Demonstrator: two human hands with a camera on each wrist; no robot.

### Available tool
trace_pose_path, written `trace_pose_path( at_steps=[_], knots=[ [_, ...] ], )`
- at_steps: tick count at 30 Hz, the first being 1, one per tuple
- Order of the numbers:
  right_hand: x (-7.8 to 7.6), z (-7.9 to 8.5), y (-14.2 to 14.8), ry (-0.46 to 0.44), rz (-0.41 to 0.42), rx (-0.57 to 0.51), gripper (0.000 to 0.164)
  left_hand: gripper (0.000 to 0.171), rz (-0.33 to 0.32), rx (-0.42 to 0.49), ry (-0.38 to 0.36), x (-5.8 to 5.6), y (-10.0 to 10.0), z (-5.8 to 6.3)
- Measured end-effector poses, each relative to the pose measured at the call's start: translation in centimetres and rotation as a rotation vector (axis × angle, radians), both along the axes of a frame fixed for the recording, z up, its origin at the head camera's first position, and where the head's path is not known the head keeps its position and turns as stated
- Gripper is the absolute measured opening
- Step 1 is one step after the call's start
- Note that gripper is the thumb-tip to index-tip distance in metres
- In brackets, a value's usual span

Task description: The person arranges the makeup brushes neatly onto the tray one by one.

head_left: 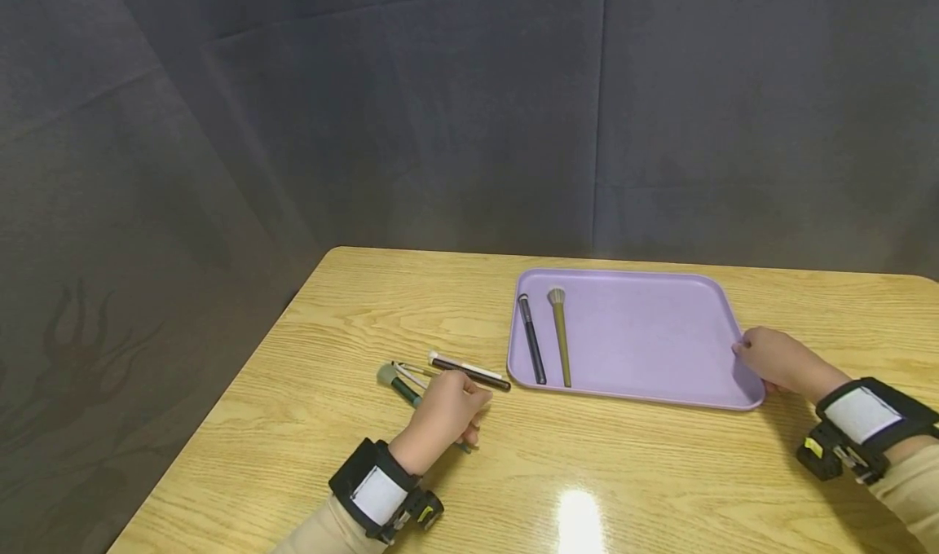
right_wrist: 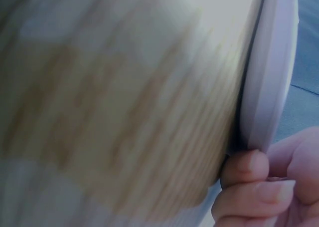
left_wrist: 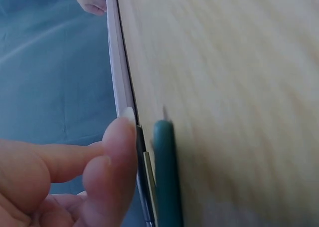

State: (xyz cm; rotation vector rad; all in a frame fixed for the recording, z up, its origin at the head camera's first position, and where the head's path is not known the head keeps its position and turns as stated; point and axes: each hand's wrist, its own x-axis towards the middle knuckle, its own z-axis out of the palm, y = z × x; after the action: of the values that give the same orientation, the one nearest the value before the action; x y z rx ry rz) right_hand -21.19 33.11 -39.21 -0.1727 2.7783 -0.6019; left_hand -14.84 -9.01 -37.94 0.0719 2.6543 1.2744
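brushes [head_left: 562, 338] lie two inside the tray [head_left: 653, 342] right hand [head_left: 785, 362] grips, others outside by left hand [head_left: 443, 411], its bent fingers' hold unclear.

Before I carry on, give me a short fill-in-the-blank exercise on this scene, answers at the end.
1. The purple tray carries exactly ____ makeup brushes.
2. In the head view, the right hand grips the tray's ____ edge (left or right).
3. The dark-handled brush beside the left hand lies on the ____ (tray or table).
4. The olive-handled brush's bristles point ____ the person (toward or away from).

Missing words: two; right; table; away from.
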Motion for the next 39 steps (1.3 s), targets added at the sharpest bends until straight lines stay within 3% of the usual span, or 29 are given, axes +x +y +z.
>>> trace_pose_path(
  at_steps=[8, 25, 34, 39],
  knots=[
    [0.0, 0.1, 0.1, -0.025, -0.015, -0.003, 0.030, 0.020, 0.019, 0.018, -0.004, 0.5, -0.7, -0.5],
    [0.0, 0.2, 0.0, -0.019, -0.012, -0.004, 0.028, 0.017, 0.024, 0.032, -0.027, 2.0, -2.7, 0.1],
    [0.1, 0.3, 0.0, -0.032, -0.013, -0.002, 0.030, 0.025, 0.005, -0.033, -0.015, 2.4, -3.9, 0.1],
    [0.1, 0.2, 0.0, -0.015, 0.009, -0.008, 0.030, 0.026, 0.027, -0.058, -0.021, 2.5, -4.7, -0.1]
  ],
)
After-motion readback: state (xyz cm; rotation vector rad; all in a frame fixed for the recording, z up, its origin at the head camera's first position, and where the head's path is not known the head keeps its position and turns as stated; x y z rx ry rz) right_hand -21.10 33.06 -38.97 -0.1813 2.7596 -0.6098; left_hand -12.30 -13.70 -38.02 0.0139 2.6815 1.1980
